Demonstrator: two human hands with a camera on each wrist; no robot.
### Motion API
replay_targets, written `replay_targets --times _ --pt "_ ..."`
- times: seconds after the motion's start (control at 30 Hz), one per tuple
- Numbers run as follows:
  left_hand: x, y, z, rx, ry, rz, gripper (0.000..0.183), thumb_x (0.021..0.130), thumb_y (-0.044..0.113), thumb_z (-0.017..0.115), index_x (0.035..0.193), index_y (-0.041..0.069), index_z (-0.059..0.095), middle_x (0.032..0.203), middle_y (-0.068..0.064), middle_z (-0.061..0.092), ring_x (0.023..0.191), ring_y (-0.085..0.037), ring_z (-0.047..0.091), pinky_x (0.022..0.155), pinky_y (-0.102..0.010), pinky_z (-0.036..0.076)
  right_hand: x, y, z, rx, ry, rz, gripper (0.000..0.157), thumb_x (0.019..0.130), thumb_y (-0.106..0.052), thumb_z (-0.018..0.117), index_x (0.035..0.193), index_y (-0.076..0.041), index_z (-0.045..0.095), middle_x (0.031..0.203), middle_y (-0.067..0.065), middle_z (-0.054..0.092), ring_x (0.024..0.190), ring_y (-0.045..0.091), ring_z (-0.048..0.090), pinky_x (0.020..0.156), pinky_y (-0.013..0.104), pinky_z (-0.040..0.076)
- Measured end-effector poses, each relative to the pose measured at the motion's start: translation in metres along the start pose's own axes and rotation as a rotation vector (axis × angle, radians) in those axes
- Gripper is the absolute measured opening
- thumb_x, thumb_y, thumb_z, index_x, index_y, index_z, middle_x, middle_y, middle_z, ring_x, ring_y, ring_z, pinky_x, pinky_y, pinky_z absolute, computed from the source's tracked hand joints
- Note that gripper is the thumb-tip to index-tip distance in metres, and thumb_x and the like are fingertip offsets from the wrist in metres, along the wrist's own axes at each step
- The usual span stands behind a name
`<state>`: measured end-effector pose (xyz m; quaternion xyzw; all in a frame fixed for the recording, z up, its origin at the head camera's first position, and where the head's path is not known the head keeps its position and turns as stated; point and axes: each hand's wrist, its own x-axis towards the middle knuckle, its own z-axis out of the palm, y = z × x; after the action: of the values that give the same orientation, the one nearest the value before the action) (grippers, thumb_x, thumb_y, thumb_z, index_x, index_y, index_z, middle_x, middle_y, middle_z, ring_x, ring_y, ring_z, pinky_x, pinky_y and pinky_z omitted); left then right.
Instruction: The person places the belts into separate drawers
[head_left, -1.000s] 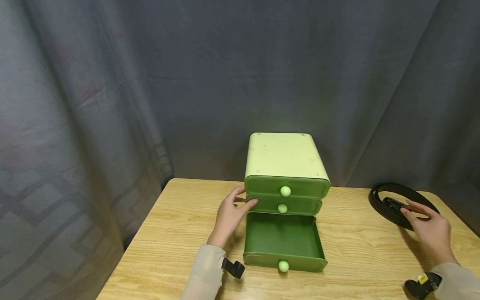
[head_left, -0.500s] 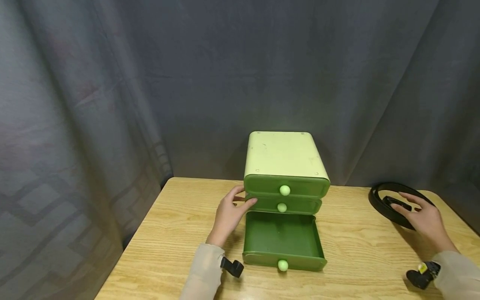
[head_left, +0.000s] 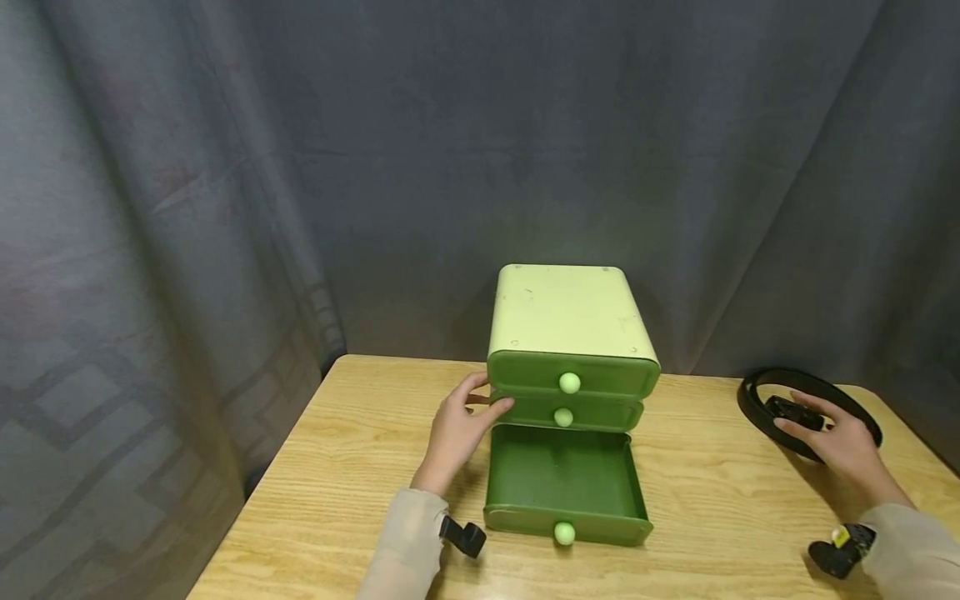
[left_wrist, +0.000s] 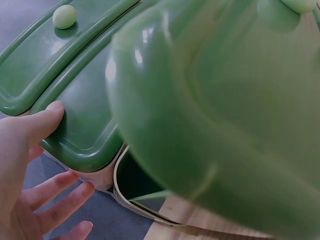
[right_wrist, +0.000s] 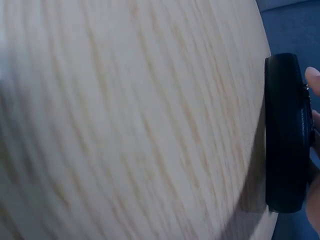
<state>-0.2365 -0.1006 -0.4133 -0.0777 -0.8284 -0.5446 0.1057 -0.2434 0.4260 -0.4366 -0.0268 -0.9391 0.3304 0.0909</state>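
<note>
A small drawer cabinet [head_left: 572, 310] with a pale yellow-green top and green fronts stands on the table. Its bottom drawer [head_left: 562, 475] is pulled out and bare inside. My left hand [head_left: 459, 429] holds the cabinet's left front corner. In the left wrist view its thumb [left_wrist: 47, 120] presses the middle drawer front [left_wrist: 82, 107], while other fingers lie by the side. At the right lies a coiled black belt [head_left: 761, 417] with a dark buckle [head_left: 793, 412]. My right hand [head_left: 840, 437] is over the belt, thumb and forefinger parted on either side of the buckle; contact cannot be told.
The wooden table [head_left: 352, 467] carries the cabinet and belt. Grey curtains [head_left: 420, 167] hang behind it and along the left. The open drawer front [left_wrist: 220, 110] fills much of the left wrist view. A small black camera sits on each wrist.
My right hand has moved slightly left over the belt, and its thumb and forefinger have spread apart around the buckle. The left hand and the drawers look the same.
</note>
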Motion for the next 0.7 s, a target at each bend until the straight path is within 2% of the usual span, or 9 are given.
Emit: replay_targets --times 0.3,0.5,0.7 --pt "0.001 0.001 -0.001 -0.008 0.0 0.005 0.05 0.085 0.05 0.075 0.129 0.029 0.062 0.127 0.011 0.062 0.106 -0.017 0.061 0.094 -0.048 0.046 0.005 0.006 0.008 0.02 -0.003 0.005 0.081 0.096 -0.034 0.066 0.15 0.01 0.025 0.145 0.043 0.026 0.124 0.067 0.026 0.093 0.077 0.025" --pt "0.0 0.001 -0.002 -0.002 0.003 0.004 0.049 0.085 0.05 0.074 0.129 0.031 0.062 0.125 0.012 0.062 0.104 -0.015 0.061 0.093 -0.045 0.046 0.007 0.008 0.012 -0.053 0.001 -0.015 0.081 0.094 -0.036 0.069 0.15 0.009 0.029 0.143 0.045 0.027 0.118 0.066 0.033 0.087 0.074 0.031" --pt "0.0 0.0 -0.001 -0.005 -0.002 0.003 0.05 0.085 0.051 0.074 0.129 0.03 0.062 0.125 0.012 0.062 0.105 -0.016 0.061 0.093 -0.046 0.046 0.004 0.01 0.014 -0.126 0.007 -0.005 0.089 0.09 -0.043 0.072 0.151 0.006 0.029 0.147 0.042 0.024 0.119 0.066 0.031 0.085 0.075 0.03"
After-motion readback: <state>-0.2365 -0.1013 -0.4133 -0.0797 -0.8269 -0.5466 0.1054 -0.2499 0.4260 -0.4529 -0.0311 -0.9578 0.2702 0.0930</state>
